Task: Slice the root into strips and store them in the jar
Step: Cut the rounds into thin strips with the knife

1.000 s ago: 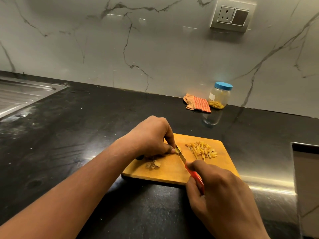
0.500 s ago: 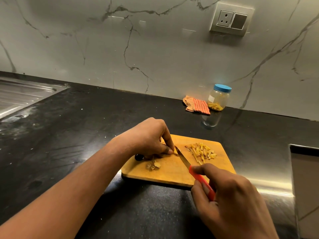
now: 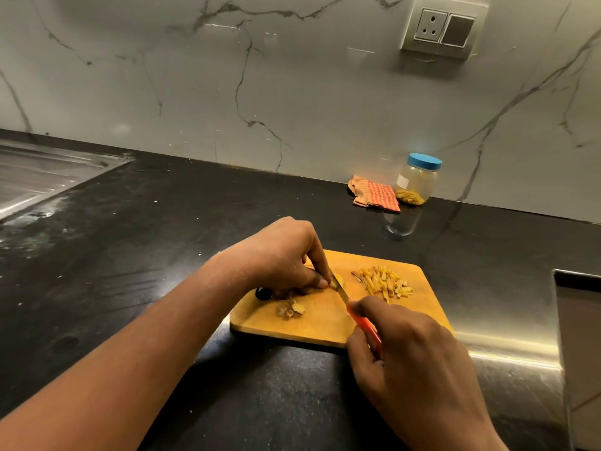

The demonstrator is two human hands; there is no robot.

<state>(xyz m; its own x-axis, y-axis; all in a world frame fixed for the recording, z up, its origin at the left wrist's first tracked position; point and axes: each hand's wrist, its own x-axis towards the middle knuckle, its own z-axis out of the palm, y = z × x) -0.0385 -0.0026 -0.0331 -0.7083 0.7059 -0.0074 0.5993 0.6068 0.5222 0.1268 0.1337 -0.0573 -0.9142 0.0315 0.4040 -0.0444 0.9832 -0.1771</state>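
Note:
A wooden cutting board (image 3: 325,323) lies on the black counter. My left hand (image 3: 283,255) pinches a small yellow piece of root (image 3: 339,281) against the board. My right hand (image 3: 409,362) grips the red handle of a knife (image 3: 340,291), whose blade rests on the root beside my left fingertips. A pile of yellow strips (image 3: 383,283) lies on the board's right side, and some peel scraps (image 3: 291,309) lie near its left front. A clear jar (image 3: 416,180) with a blue lid stands by the wall, with some strips at its bottom.
An orange checked cloth (image 3: 374,194) lies left of the jar. A steel sink drainboard (image 3: 35,177) is at the far left. A steel-edged opening (image 3: 575,288) sits at the right. A wall socket (image 3: 444,26) is above.
My right hand drew the knife back and then pushed it forward again across the root. My left hand stayed on the root.

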